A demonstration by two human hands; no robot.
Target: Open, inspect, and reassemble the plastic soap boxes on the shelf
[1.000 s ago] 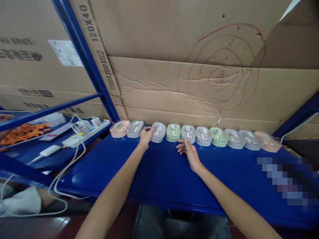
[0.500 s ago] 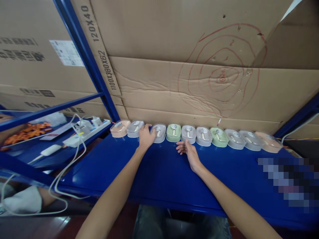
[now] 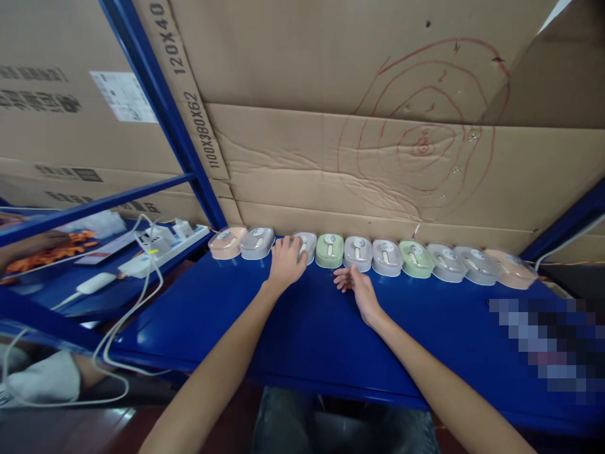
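Our left hand (image 3: pixel 287 261) lies palm-down over the third box in the row, a grey lidded container (image 3: pixel 306 244), with the fingers draped across its lid and part of its near side; whether they actually clamp it we cannot tell, since the hand hides the contact. The risk we see is crowding: this box stands tight between another grey container (image 3: pixel 257 243) on its left and a green container (image 3: pixel 329 250) on its right, all backed against the cardboard sheet (image 3: pixel 378 170), so a sideways tug or a loose hold could knock the neighbours out of line or push them along the blue shelf (image 3: pixel 302 334). Our right hand (image 3: pixel 359 287) rests on the shelf with fingers loosely curled and nothing in them, just in front of the next grey container (image 3: pixel 358 253), near it but apart.
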